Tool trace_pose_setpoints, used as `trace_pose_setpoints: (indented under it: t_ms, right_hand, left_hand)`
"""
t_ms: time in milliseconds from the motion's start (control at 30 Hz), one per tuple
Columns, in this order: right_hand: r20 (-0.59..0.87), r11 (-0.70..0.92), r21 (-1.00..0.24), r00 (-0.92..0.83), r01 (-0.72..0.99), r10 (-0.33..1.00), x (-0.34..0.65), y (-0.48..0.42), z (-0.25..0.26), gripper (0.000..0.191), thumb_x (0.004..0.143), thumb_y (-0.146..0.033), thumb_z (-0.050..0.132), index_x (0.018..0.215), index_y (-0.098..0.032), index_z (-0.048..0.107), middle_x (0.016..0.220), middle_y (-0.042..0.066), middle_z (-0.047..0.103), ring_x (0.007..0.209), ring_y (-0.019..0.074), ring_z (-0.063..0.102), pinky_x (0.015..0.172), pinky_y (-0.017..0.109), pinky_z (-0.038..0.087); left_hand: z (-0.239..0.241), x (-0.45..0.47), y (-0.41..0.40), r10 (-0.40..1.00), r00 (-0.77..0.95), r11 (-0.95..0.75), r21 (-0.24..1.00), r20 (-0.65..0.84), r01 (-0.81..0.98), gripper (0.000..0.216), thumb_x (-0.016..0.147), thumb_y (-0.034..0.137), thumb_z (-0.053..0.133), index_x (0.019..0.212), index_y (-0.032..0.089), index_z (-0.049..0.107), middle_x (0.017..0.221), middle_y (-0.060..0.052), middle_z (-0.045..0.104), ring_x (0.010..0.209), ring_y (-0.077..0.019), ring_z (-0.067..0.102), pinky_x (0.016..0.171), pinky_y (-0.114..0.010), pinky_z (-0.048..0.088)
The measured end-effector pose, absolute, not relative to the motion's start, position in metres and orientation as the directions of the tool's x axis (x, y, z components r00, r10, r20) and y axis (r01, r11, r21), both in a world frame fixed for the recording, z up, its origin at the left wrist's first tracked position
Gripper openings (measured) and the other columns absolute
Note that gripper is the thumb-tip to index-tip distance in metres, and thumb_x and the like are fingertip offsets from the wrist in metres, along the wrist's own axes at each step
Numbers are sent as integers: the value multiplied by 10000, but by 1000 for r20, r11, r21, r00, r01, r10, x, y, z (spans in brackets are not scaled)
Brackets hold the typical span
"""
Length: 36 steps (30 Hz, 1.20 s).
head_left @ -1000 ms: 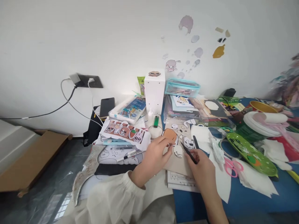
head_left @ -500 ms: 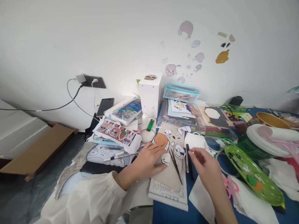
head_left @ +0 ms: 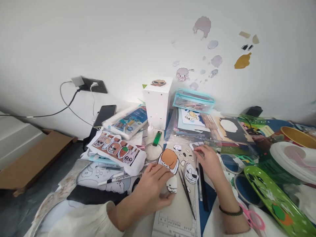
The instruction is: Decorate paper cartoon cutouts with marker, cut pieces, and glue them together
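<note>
My left hand (head_left: 154, 184) rests over the left part of a beige board (head_left: 177, 205), thumb and fingers apart. Its fingertips lie by an orange-and-white paper cutout (head_left: 168, 159), and its thumb is at a small white face cutout (head_left: 172, 184). At the board's far right edge, my right hand (head_left: 208, 161) has its fingertips closed at a white paper cutout (head_left: 197, 144), partly hidden by them. Black tweezers (head_left: 187, 194) and another white face cutout (head_left: 191, 173) lie between my hands. Several tiny paper bits (head_left: 184, 156) sit on the board.
A green lighter (head_left: 157, 138) lies on a round clear lid (head_left: 153, 152) beside a printed sticker sheet (head_left: 115, 148). On the right are a green tray (head_left: 278, 200), pink scissors (head_left: 255, 221) and a tub (head_left: 291, 161). A white box (head_left: 158, 107) stands at the wall.
My right hand has moved forward and left, from beside the black strip to the white cutout at the board's far edge. My left hand stays by the orange cutout. The view has shifted slightly.
</note>
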State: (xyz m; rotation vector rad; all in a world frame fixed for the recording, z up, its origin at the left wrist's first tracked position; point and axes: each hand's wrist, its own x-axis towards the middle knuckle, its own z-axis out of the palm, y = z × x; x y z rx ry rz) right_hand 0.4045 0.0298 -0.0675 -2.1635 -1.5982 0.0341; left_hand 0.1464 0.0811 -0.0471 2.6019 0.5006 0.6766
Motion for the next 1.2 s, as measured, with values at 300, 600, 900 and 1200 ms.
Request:
trace_pose_setpoints:
  t_ms: [300, 600, 900, 1200]
  right_hand:
    - [232, -229, -375, 330, 898, 915, 409, 34, -80, 174, 919, -314, 581, 960, -148, 610, 990, 40, 615, 890, 169, 600, 792, 368, 514]
    - [280, -203, -491, 374, 847, 884, 402, 29, -69, 181, 917, -327, 578, 962, -155, 612, 1039, 50, 605, 963, 193, 580, 858, 412, 480]
    - [190, -140, -846, 536, 514, 822, 403, 2, -59, 197, 901, -336, 612, 901, -139, 614, 859, 9, 634, 749, 136, 618, 715, 326, 529]
    - [102, -15, -982, 593, 189, 798, 402, 9, -57, 202, 905, -306, 612, 1019, -139, 611, 967, 35, 637, 853, 164, 630, 770, 363, 537]
  left_hand:
    - [-46, 148, 82, 437, 817, -849, 472, 377, 237, 313, 727, 193, 629, 1035, 197, 571, 1000, -42, 671, 943, -223, 600, 909, -418, 393]
    - [-46, 146, 81, 442, 817, -854, 453, 369, 257, 311, 754, 248, 645, 1050, 172, 588, 1058, -79, 654, 988, -255, 581, 917, -448, 399]
    - [-15, 164, 73, 601, 763, -748, 502, 238, 434, 140, 868, 217, 547, 988, 167, 601, 965, -64, 687, 926, -252, 612, 830, -429, 438]
    - [-15, 227, 68, 626, 778, -713, 447, 57, 541, 97, 806, 172, 628, 898, 143, 628, 893, -76, 671, 912, -240, 618, 819, -370, 479]
